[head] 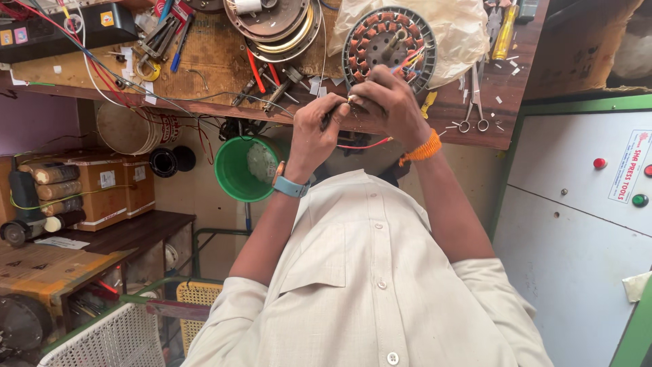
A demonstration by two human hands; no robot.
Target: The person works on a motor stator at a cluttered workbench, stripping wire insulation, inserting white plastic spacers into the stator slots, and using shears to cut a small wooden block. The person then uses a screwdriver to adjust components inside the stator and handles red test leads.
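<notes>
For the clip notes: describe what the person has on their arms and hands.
Both hands are bare, no gloves. The left hand has a watch with a light blue strap at the wrist. The right hand has a bright orange thread band wound around the wrist. Both forearms are uncovered; pale cream shirt sleeves are rolled up near the elbows.

You get bright, even daylight and sharp focus; only soft shadows sit under the workbench (204, 75), edges bending slightly.
</notes>
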